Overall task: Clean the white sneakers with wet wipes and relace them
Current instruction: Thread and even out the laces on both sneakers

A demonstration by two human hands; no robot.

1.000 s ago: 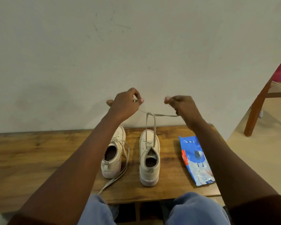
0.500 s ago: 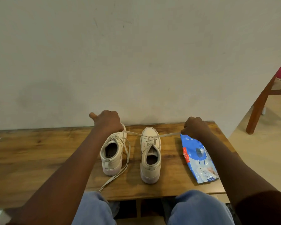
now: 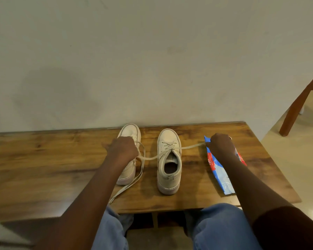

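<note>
A person is sitting at a brown wooden bench [image 3: 43,159] standing against a pale wall. Two off-white canvas sneakers are standing side by side on it, toes toward the wall. The right sneaker [image 3: 169,170] is facing the camera with its opening, and its flat cream lace [image 3: 192,146] is stretching out sideways from the top eyelets to both hands. The left hand [image 3: 124,148] is gripping one end, fingers [image 3: 133,144] curled tight round it, and is hovering over the left sneaker [image 3: 130,132], hiding its middle. The right hand [image 3: 220,145] is pinching the other end in closed fingers above the far end of a blue, red and white wet-wipe pack [image 3: 222,177], which is lying flat near the bench's right edge. The left sneaker's loose lace [image 3: 126,188] is trailing toward the near edge.
</note>
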